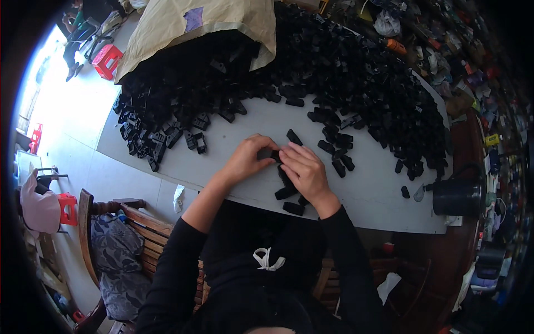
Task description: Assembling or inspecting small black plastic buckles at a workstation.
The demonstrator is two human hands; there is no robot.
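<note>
Both hands meet over the grey tabletop (222, 139) near its front edge. Between thumb and fingers, my left hand (247, 158) pinches a small black plastic part (275, 156). My right hand (304, 171) closes on the same part from the other side, its fingers covering much of it. One loose black part (293, 137) lies just beyond the fingertips. Several more, such as this black piece (293, 209), lie below and between the hands, close to the edge. What detail the held part has is hidden by the fingers.
A large heap of black parts (356, 72) curves around the far side, spilling from a beige sack (161, 33). A black bucket (457, 197) stands at the right, beside crowded clutter (445, 61). A wooden bench (150, 228) and red stools (107, 61) are at the left.
</note>
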